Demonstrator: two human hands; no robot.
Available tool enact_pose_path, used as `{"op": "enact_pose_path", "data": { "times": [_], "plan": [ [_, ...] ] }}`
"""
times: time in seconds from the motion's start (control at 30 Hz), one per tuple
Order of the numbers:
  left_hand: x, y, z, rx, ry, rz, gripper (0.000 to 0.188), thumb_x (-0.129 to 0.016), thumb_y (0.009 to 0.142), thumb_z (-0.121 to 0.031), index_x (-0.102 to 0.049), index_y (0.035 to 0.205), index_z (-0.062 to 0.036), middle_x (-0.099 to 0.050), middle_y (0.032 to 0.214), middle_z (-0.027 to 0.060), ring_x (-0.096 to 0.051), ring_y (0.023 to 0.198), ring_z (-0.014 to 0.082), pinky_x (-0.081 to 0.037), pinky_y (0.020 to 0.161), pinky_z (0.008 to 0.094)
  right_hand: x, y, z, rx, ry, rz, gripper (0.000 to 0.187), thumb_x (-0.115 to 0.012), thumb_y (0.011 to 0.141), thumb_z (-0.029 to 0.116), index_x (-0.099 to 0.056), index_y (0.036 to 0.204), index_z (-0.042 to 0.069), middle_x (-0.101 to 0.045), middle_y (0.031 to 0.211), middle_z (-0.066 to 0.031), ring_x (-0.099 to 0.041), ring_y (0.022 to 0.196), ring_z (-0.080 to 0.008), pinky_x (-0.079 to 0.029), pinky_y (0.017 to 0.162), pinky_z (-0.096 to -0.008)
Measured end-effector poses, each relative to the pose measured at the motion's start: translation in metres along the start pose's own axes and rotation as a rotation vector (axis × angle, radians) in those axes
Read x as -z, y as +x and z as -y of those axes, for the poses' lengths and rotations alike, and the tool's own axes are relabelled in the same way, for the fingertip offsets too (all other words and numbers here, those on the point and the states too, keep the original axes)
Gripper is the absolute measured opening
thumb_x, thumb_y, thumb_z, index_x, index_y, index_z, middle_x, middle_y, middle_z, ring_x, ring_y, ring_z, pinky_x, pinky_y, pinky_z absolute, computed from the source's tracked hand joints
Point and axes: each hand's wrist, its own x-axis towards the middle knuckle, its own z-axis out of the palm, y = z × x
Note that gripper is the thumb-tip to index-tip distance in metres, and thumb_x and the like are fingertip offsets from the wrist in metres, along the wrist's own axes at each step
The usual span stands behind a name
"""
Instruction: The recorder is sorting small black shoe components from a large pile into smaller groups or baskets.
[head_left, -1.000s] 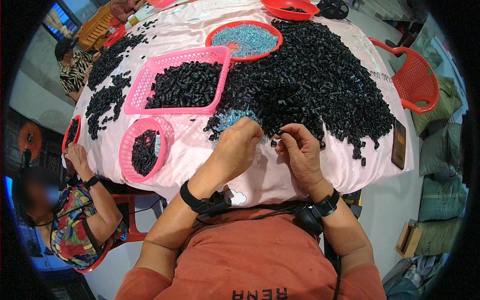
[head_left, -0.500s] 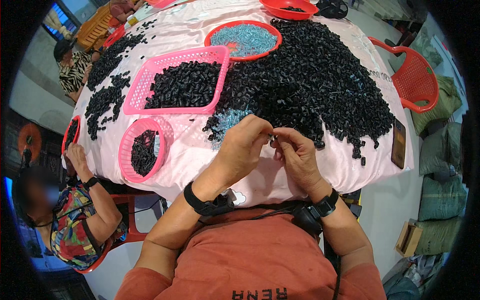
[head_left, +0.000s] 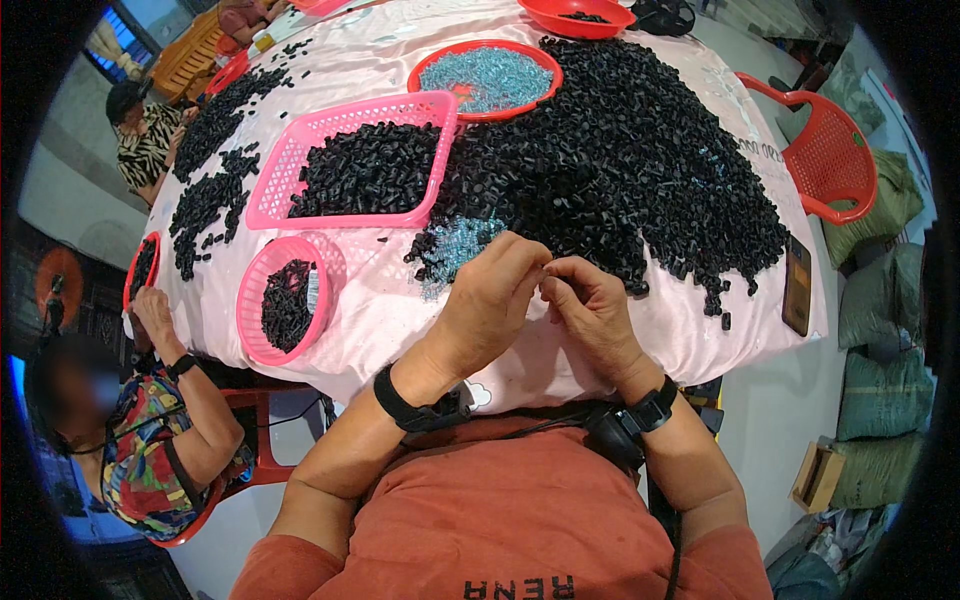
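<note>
Fingertips together, my left hand (head_left: 497, 292) and my right hand (head_left: 594, 312) meet above the front of the table. Both are closed in a pinch, and whatever sits between the fingers is too small and hidden to make out. Just beyond them spreads a large heap of small black plastic pieces (head_left: 620, 150). A little pile of clear bluish pieces (head_left: 462, 245) lies beside my left hand, at the heap's near left edge. Farther back, a red round tray (head_left: 413, 84) holds many more of the clear bluish pieces.
Left of the heap stand a pink rectangular basket (head_left: 262, 200) of black pieces and a pink round basket (head_left: 247, 325) of thin black parts. A phone (head_left: 797, 287) lies at the right table edge, near a red chair (head_left: 830, 160). Another person (head_left: 150, 430) sits at the left.
My hands have shifted only slightly, the fingertips still touching. A small dark bit seen between them earlier is now hidden. The baskets and heap stay put.
</note>
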Motion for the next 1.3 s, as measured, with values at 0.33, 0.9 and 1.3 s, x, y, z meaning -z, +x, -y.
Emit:
{"op": "enact_pose_path", "data": {
  "times": [0.33,0.9,1.3],
  "plan": [
    [-0.001,-0.002,0.001,-0.012,0.001,0.002,0.006,-0.060,0.090,0.000,-0.060,0.096,0.0007,-0.060,0.083,0.0146,-0.061,0.070,0.0303,-0.048,0.061,0.0357,0.000,0.000,0.003,-0.032,0.019,-0.007,0.014,-0.058,0.097,0.015,-0.061,0.093,0.001,-0.059,0.073,0.0011,-0.052,0.060,-0.0042,-0.043,0.052,-0.0204],
    [0.001,-0.006,0.007,0.192,0.086,0.025,0.014,-0.050,0.097,-0.007,-0.054,0.087,0.0013,-0.055,0.068,0.0174,-0.056,0.060,0.0334,-0.043,0.056,0.0397,0.000,0.000,-0.005,0.121,-0.247,0.024,0.012,-0.066,0.090,0.010,-0.064,0.095,0.000,-0.064,0.076,-0.0038,-0.056,0.062,-0.0088,-0.046,0.056,-0.0249],
    [0.008,-0.002,0.012,0.128,0.050,0.026,0.013,-0.051,0.098,-0.008,-0.055,0.088,0.0001,-0.054,0.066,0.0153,-0.054,0.058,0.0308,-0.043,0.056,0.0379,-0.004,-0.001,0.007,-0.078,0.163,0.002,0.021,-0.051,0.097,0.002,-0.059,0.116,0.001,-0.066,0.099,-0.0046,-0.057,0.076,-0.0077,-0.051,0.069,-0.0230]
  ]
}}
